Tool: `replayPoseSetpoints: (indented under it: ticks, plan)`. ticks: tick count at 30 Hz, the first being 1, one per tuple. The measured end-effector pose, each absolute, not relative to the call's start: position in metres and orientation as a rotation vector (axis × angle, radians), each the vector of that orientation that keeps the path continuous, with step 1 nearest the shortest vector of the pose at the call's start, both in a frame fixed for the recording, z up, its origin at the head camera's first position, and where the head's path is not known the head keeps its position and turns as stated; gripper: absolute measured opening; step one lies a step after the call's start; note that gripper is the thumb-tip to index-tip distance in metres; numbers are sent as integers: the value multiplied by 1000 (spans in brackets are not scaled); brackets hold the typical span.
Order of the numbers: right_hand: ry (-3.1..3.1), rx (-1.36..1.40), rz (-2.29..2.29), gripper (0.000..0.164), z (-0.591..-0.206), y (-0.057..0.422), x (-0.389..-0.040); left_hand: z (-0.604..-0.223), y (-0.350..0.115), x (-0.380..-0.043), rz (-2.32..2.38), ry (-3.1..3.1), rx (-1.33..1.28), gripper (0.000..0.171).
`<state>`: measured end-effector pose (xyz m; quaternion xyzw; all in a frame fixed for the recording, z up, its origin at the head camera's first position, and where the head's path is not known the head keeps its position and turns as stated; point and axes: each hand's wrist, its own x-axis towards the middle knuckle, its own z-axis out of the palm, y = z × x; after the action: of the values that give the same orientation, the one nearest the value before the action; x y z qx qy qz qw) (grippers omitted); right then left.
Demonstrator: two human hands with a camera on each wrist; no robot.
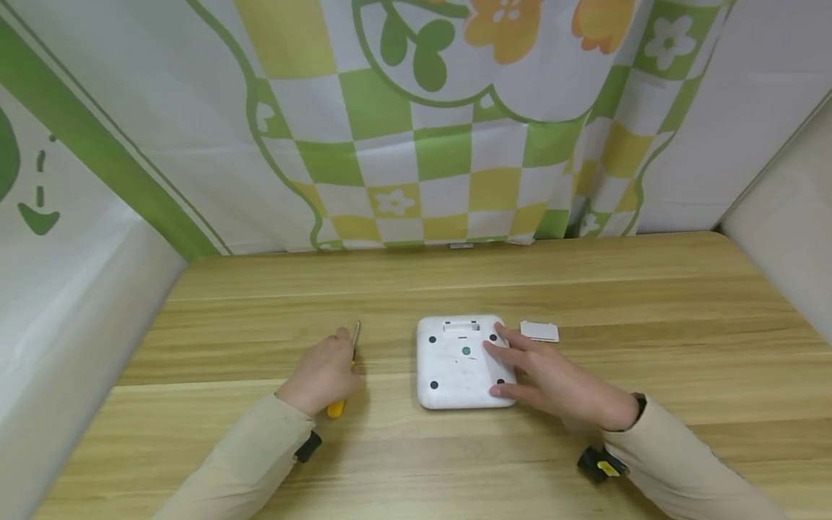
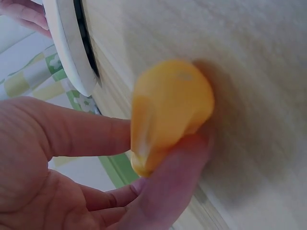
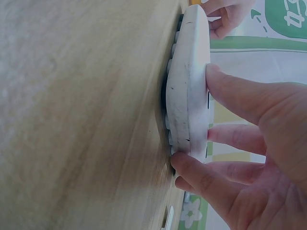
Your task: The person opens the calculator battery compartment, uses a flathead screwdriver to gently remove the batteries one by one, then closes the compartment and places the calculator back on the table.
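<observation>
A white calculator-like device (image 1: pixel 458 372) lies face down on the wooden table; raised keys show beneath it in the right wrist view. Its back has dark round feet and an uncovered battery compartment (image 1: pixel 461 328). My right hand (image 1: pixel 552 372) rests on the right part of its back, fingers spread, with one finger touching the side edge (image 3: pixel 182 120). Left of the device, my left hand (image 1: pixel 325 372) pinches a screwdriver by its yellow handle (image 2: pixel 172 103). The screwdriver's metal shaft (image 1: pixel 356 338) points away from me; the fingers partly hide the handle.
A small white battery cover (image 1: pixel 539 331) lies on the table (image 1: pixel 650 310) just beyond the right hand. Behind the table's far edge hangs a green and yellow checked curtain (image 1: pixel 448 152). A small grey piece (image 1: pixel 461 245) sits at that edge.
</observation>
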<state>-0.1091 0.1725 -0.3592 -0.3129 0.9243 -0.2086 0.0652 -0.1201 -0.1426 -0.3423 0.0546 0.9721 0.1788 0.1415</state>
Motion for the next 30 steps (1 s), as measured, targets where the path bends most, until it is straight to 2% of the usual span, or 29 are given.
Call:
replayPoseSetpoints:
  ticks: [15, 20, 30]
  plan:
    - [2789, -945, -636, 62, -360, 173, -109, -340, -141, -118, 472, 2860, 166, 33]
    - [2789, -938, -641, 62, -360, 173, -110, -337, -136, -118, 396, 2916, 187, 41]
    - [2789, -941, -652, 62, -361, 173, -109, -340, -114, -115, 338, 3016, 435, 55]
